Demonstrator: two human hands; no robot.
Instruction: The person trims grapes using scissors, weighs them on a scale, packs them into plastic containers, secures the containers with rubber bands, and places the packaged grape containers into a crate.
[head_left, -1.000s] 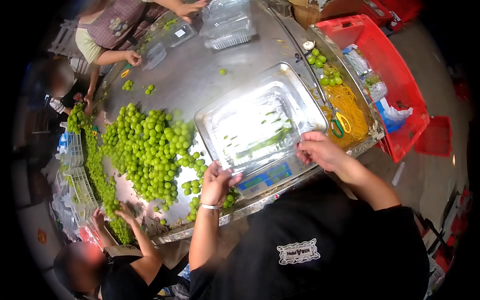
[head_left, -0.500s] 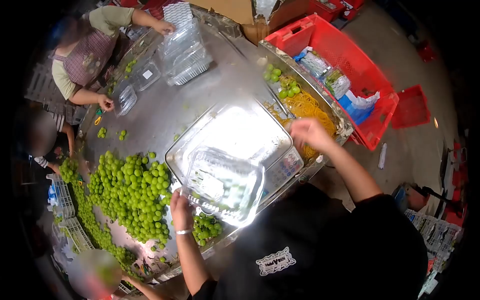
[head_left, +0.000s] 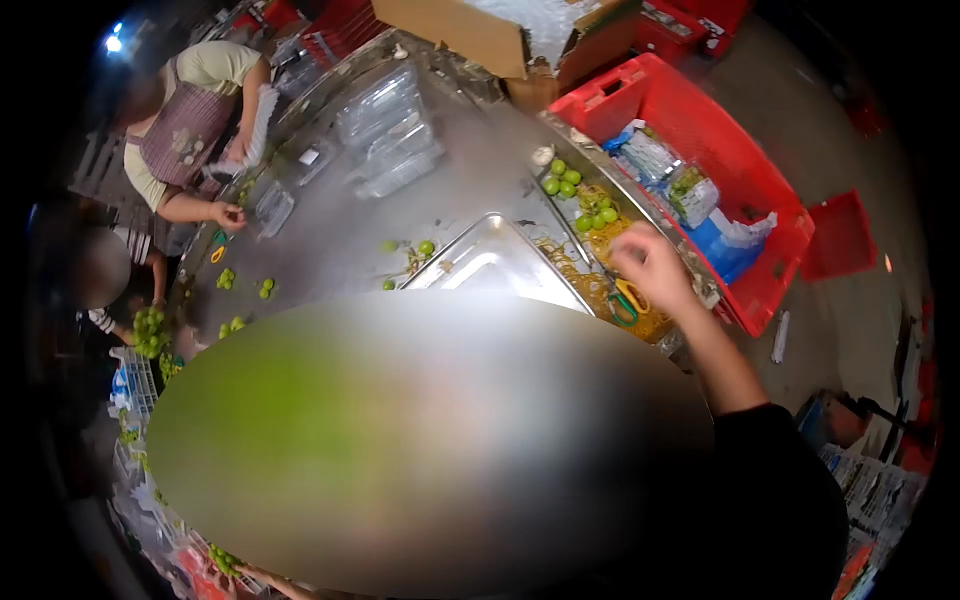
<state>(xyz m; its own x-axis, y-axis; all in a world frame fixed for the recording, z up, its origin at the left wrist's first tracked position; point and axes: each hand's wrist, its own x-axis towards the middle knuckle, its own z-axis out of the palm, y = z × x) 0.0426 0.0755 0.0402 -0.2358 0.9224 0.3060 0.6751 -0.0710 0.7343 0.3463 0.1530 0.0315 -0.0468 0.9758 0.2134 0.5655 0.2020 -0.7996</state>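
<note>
Right hand [head_left: 650,265], scissors [head_left: 627,300] at its seven o'clock: likely picking bands [head_left: 652,327], needing a fine pinch; cannot tell its grip; left hand hidden.

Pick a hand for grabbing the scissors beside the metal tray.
Right, probably: the right hand is close to the scissors, nothing clearly visible in its grasp. The left hand isn't visible; blur covers much of the lower view.

Oval blur swamps foreground — metal tray [head_left: 497,258] gleams, right hand [head_left: 650,262] well lit — edges black.
</note>
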